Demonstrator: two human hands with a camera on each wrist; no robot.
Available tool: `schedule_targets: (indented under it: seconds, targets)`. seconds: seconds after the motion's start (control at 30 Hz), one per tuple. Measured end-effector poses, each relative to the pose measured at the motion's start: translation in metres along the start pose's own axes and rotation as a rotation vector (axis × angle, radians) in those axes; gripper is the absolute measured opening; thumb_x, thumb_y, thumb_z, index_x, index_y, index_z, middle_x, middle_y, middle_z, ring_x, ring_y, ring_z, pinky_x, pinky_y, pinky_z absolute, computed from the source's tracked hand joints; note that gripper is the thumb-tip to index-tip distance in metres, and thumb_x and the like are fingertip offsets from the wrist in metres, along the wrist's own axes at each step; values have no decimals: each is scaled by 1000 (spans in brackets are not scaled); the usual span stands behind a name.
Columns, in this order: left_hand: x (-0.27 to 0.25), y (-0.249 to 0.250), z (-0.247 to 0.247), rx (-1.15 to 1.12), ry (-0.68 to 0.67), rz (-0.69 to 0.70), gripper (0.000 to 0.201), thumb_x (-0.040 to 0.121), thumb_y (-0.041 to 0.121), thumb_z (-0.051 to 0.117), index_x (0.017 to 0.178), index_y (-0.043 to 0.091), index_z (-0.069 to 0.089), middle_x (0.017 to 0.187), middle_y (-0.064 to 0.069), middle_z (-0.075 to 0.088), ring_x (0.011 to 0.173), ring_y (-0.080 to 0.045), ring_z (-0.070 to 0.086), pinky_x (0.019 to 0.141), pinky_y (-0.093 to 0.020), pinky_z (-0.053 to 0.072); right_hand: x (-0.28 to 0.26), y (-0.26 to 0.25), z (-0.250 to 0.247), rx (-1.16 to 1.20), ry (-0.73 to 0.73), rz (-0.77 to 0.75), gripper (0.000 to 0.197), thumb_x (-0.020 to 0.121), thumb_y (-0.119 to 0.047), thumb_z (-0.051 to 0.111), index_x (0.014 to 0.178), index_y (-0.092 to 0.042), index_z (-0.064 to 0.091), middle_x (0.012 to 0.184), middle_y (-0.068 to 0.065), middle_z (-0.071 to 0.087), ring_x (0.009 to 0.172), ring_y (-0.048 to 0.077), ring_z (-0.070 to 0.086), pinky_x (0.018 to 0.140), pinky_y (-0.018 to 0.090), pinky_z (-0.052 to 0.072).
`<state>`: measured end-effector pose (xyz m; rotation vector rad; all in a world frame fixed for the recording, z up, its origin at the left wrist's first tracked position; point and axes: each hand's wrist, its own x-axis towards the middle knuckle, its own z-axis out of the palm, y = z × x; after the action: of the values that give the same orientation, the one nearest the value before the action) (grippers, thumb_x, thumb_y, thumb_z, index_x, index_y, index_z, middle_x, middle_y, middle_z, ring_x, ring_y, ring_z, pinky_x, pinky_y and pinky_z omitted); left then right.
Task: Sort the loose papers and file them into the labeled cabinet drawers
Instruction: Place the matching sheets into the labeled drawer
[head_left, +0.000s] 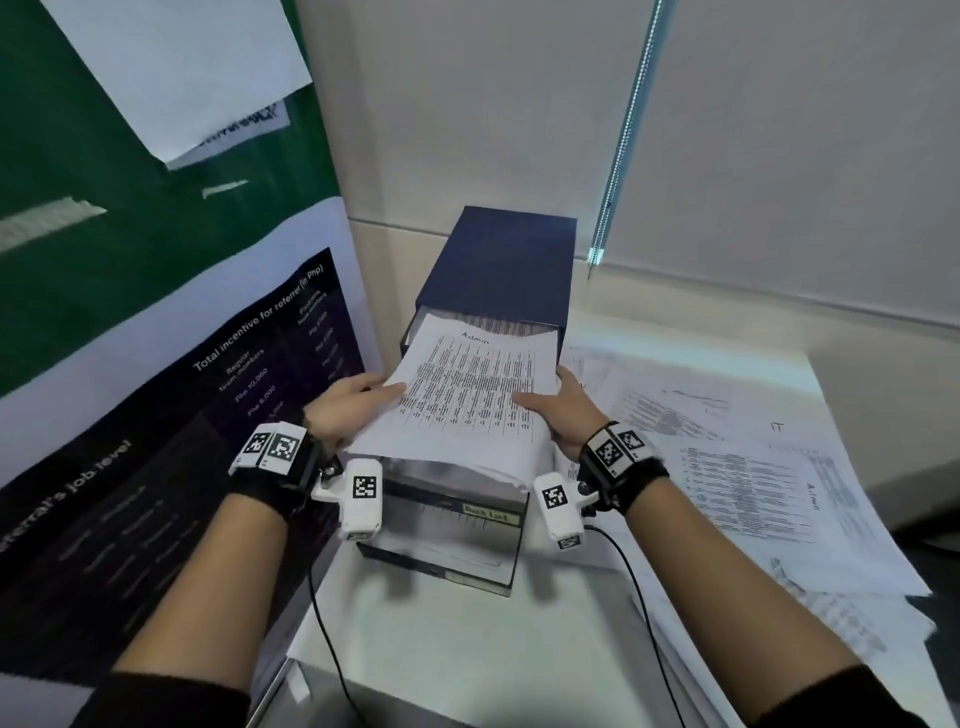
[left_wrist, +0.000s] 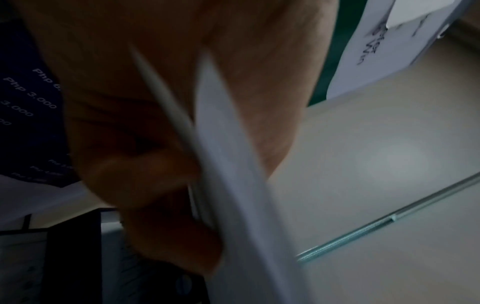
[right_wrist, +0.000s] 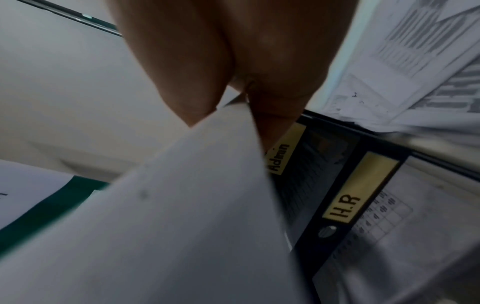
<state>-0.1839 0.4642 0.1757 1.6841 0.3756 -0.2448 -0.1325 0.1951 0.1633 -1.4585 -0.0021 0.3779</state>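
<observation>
A small dark blue drawer cabinet (head_left: 498, 260) stands on the white table (head_left: 467, 649), its top drawer (head_left: 415, 338) pulled out toward me. Over that drawer I hold a stack of printed papers (head_left: 467, 395) headed "Admin". My left hand (head_left: 358, 400) pinches the stack's left edge, thumb on top. My right hand (head_left: 561, 405) pinches its right edge. In the right wrist view, yellow drawer labels read "Admin" (right_wrist: 281, 156) and "H.R" (right_wrist: 348, 205), with the papers (right_wrist: 182, 205) held in front of them. The left wrist view is blurred, showing the hand (left_wrist: 155, 185) around the paper edge (left_wrist: 228, 164).
Several loose printed sheets (head_left: 727, 467) lie spread on the table right of the cabinet, one marked "IT". A dark poster (head_left: 182, 415) leans on the left. A blind chain (head_left: 623, 140) hangs at the wall behind. Wrist camera cables trail over the table's front.
</observation>
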Motion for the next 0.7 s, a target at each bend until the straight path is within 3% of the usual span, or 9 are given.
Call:
schedule_targets:
  seconds: [0.07,0.1,0.13,0.23,0.3,0.4,0.5,0.6,0.7]
  targets:
    - [-1,-4,-10,17,-31,-20,32,94,22,63,121,5,61,90,-10,67,59,-19,59,48,-26,51,4,-1,5,27,32,68,36,86,7,66,115,-11,52,123,17,65,102,29,67,84,42,57]
    - [-2,-4,-14,11,-34,-18,27,95,17,60,120,7,63,81,-10,61,47,-14,47,35,-18,36,6,-3,5,32,65,96,45,87,3,67,125,-9,45,124,17,63,105,32,66,82,44,57]
    - [-2,-1,-15,-18,-37,-14,23,96,12,57,117,8,63,75,-10,54,43,-11,38,32,-14,24,8,-5,5,29,100,112,56,87,0,68,134,-8,37,120,14,64,105,32,66,81,44,57]
    - [5,6,-12,-146,73,12,18,97,3,48,109,6,62,71,-10,50,39,-7,35,31,-11,16,10,-13,-2,-44,70,161,65,89,-14,70,143,-15,34,112,12,65,95,30,63,83,48,54]
    - [16,10,-6,-173,186,19,16,96,1,48,109,6,58,65,-12,52,35,-7,37,30,-11,16,4,-22,-6,-139,-93,228,49,89,-20,71,134,-17,53,116,16,67,83,25,62,70,34,55]
    - [38,12,7,-131,306,28,38,94,6,56,132,6,51,70,-12,58,32,-8,45,29,-13,25,-2,-27,-13,-218,-281,276,26,91,-13,66,117,-10,67,88,1,69,52,7,57,44,13,47]
    - [53,16,18,-17,263,36,27,89,17,67,115,11,64,73,-5,60,37,-7,51,33,-18,35,15,-27,-21,-140,-206,273,15,90,-3,65,104,-3,69,72,-1,65,44,1,50,42,8,43]
    - [70,22,28,15,123,0,17,82,26,77,94,14,75,60,-7,51,42,-14,37,40,-19,29,46,-29,-34,-55,-59,272,10,90,1,64,98,0,70,65,2,60,42,1,49,46,6,45]
    - [87,34,39,56,190,9,10,82,20,77,88,12,77,58,-6,59,40,-12,42,40,-18,37,73,-31,-42,-49,-4,262,8,88,2,66,94,2,71,67,7,58,46,3,54,55,9,53]
